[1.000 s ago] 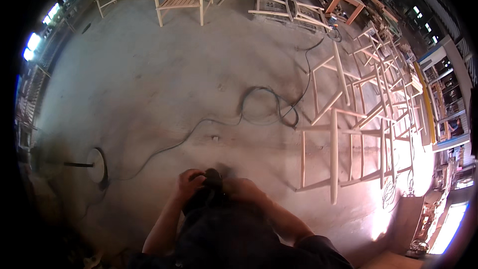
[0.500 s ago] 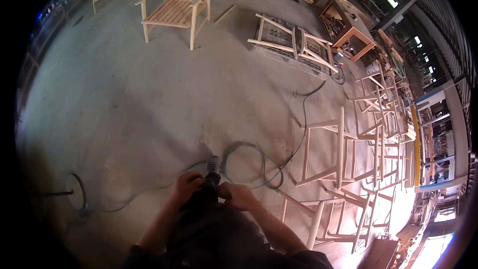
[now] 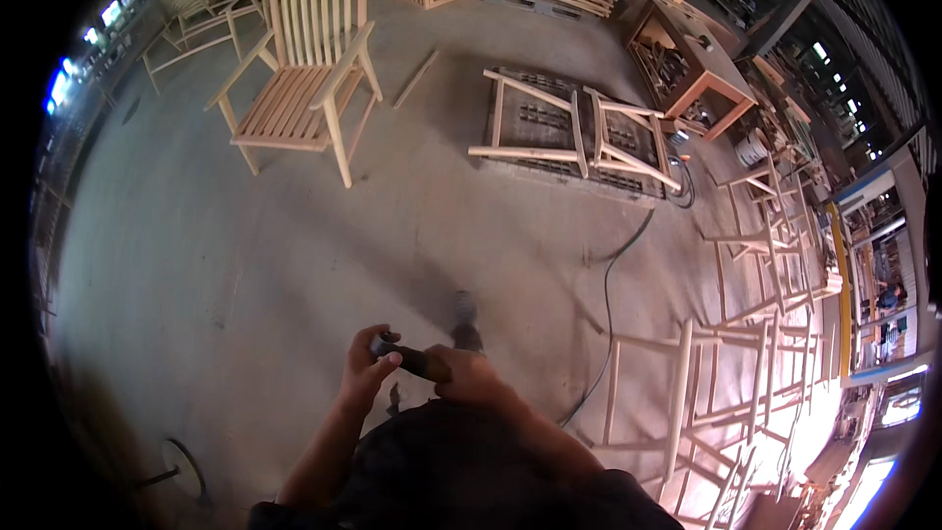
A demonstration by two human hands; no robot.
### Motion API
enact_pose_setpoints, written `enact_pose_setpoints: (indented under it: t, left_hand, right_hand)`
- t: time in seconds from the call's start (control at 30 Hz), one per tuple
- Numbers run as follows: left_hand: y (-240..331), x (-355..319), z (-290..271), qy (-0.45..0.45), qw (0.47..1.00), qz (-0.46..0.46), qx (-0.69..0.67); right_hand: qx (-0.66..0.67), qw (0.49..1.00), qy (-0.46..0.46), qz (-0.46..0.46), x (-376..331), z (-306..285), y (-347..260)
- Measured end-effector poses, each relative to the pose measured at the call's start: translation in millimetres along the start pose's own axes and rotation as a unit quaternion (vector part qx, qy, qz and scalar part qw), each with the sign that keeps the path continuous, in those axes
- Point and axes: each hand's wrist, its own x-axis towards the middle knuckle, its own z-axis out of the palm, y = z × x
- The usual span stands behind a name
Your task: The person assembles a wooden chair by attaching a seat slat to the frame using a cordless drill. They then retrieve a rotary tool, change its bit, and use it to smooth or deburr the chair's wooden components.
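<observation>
Between my two hands, in front of my body, is a dark cylindrical object (image 3: 422, 362) with a grey end. It looks like a hand tool, but its exact kind cannot be made out. My left hand (image 3: 363, 373) has its thumb and fingers closed about the grey end. Around the thicker, brownish end, my right hand (image 3: 473, 379) is wrapped. One dark shoe (image 3: 465, 309) of mine shows on the floor beyond the hands, blurred.
Ahead to the left stands a slatted wooden armchair (image 3: 294, 103). Wooden frames (image 3: 535, 152) lie on a low dark platform, with a workbench (image 3: 702, 69) behind. A hose (image 3: 610, 294) crosses the floor. Unfinished chair frames (image 3: 682, 393) crowd the right; a round-based stand (image 3: 183, 471) is lower left.
The armchair and platform appear nearer and lower as I have moved forward. My left hand has turned, and the dark cylindrical object now shows more clearly between both hands.
</observation>
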Motion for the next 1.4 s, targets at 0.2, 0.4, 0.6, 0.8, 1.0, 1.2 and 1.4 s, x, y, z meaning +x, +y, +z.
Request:
enact_pose_setpoints:
  t: [0.2, 0.4, 0.6, 0.8, 1.0, 1.2, 1.4]
  left_hand:
    - [37.2, 178.1, 48.8, -0.02, 0.987, -0.125, -0.097]
    - [92.7, 372.0, 51.5, 0.046, 0.975, -0.09, -0.197]
    - [126.4, 592.2, 22.3, 0.068, 0.994, -0.021, -0.082]
    - [212.8, 832.9, -24.4, 0.005, 0.983, 0.029, 0.181]
    - [260.9, 1010.7, -53.1, 0.038, 0.891, -0.038, 0.451]
    - [208.0, 1149.4, -124.9, 0.144, 0.867, -0.225, 0.421]
    - [138.4, 1157.0, -153.9, 0.289, 0.778, -0.489, 0.267]
  right_hand:
    - [0.037, 0.996, -0.011, -0.083, 179.3, -130.4, -12.8]
    - [0.044, 0.98, -0.011, -0.194, 354.1, -212.8, -15.4]
    - [0.081, 0.985, -0.032, -0.151, 542.3, -310.1, 5.1]
    - [-0.037, 0.993, 0.064, 0.088, 681.8, -451.6, 74.8]
    - [0.039, 0.98, 0.131, 0.142, 780.5, -581.9, 122.8]
    - [0.057, 0.969, 0.097, 0.219, 961.8, -716.5, 207.8]
    - [-0.122, 0.984, 0.029, 0.124, 1213.2, -872.7, 202.1]
